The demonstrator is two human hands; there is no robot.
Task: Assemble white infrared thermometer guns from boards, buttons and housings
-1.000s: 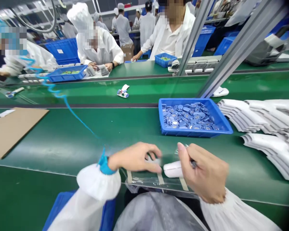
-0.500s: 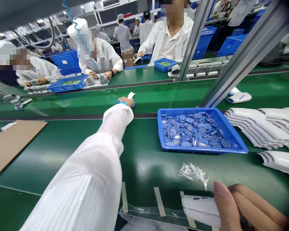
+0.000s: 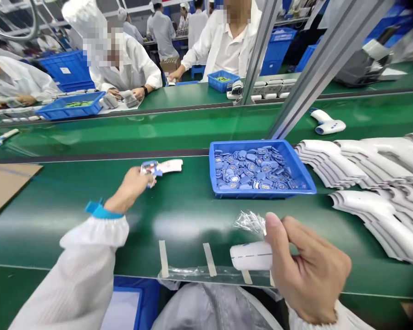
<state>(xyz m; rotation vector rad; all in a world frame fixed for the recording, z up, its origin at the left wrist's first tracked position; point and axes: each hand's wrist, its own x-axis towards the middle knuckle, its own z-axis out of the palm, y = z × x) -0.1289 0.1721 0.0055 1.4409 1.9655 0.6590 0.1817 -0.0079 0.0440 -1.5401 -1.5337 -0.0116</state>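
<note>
half a second ago the left arm was stretched far out to the conveyor belt; now the left hand is back over the near green bench, pinching a white-and-blue part by one end in its fingertips, the part lying just left of the blue tray. the right hand, then low at the picture's edge, is now fuller in view, curled around one white casing with the thumb laid on top, at the bench's near edge. a second ago both hands were close together there. counted: two hands, one part in the left, one casing in the right, one blue tray heaped with small blue pieces, too many to count, one crumpled clear wrap just behind the casing, three tape strips plainly seen on the edge with a fourth partly hidden by the hand, two rows of stacked white shells on the right, and one thermometer gun on the belt.
</note>
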